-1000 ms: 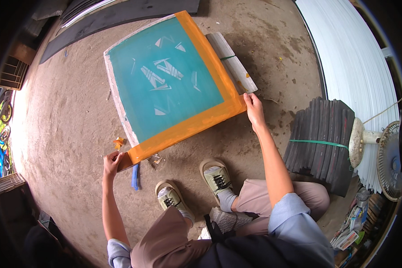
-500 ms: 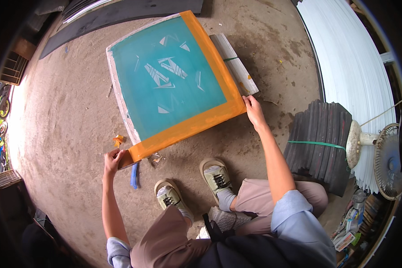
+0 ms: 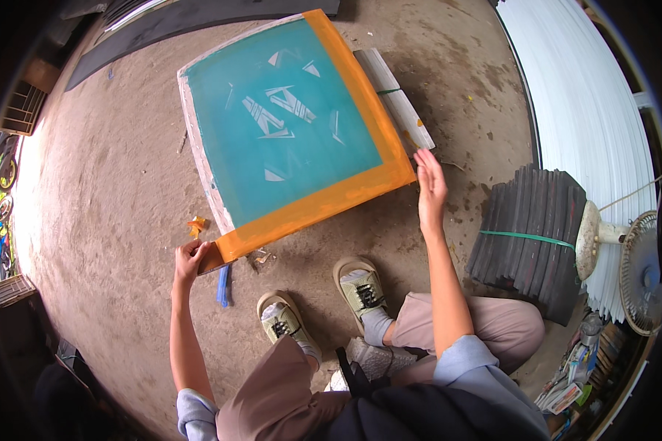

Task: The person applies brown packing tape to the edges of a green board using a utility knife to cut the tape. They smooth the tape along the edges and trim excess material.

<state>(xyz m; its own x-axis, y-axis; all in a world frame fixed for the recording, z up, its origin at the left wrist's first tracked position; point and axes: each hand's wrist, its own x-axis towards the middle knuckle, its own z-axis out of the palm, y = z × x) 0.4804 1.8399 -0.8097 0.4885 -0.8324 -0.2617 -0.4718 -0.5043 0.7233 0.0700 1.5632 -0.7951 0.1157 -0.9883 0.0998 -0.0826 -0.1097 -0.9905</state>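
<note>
In front of me is a silk-screen frame [image 3: 312, 151] with teal mesh, pale stencil shapes, and orange tape along its right and near edges. My left hand [image 3: 190, 261] grips the brown tape-end piece at its near left corner, thumb on top. Beside the near right corner is my right hand [image 3: 431, 184], its fingers stretched out and pressed lightly to the side edge, not wrapped around it. Partly under the screen's right side lies a stack of pale boards [image 3: 397, 99] tied with a green band.
A banded bundle of dark sheets [image 3: 526, 235] stands to the right, next to a fan [image 3: 643, 272]. Behind them leans a tall pile of white sheets [image 3: 577, 95]. A blue strip [image 3: 223, 287] and an orange scrap [image 3: 196, 226] lie on the concrete floor near my left hand.
My right hand has let go of the near right corner and straightened its fingers beside it. The screen has shifted slightly to the right; my left hand keeps its grip.
</note>
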